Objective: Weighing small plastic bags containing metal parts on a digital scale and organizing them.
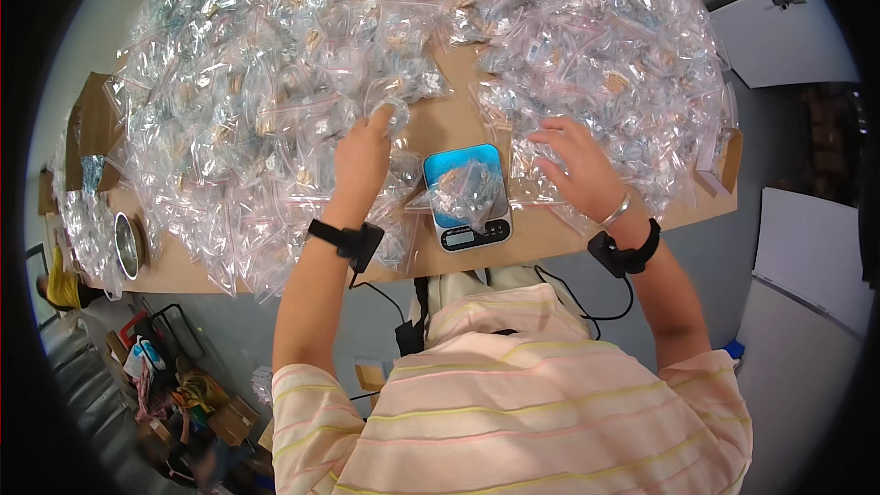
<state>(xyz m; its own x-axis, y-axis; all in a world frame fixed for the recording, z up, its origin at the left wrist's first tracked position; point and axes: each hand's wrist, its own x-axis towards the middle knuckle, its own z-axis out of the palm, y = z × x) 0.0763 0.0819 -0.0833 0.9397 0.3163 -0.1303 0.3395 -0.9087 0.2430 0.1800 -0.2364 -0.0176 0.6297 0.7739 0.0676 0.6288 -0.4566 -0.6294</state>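
A small digital kitchen scale (452,160) with a blue top lies near the table's front edge. On it rests a filled clear zip bag (472,192), with tan and whitish pieces showing through the plastic. To the left of the scale, my left hand (364,156) has its fingertips closed on a clear zip bag (396,113) at the edge of the left heap. My right hand (584,170) hovers right of the scale, over the right heap's near edge, thumb and fingers apart and nothing visible in them. What exactly the bags contain is too small to tell.
Big heaps of filled clear bags (229,82) cover the brown table (440,128) on both sides. A metal bowl (129,246) stands at the left, beside more bags. An open cardboard box (720,162) sits at the right edge. Cables hang from both wrist straps.
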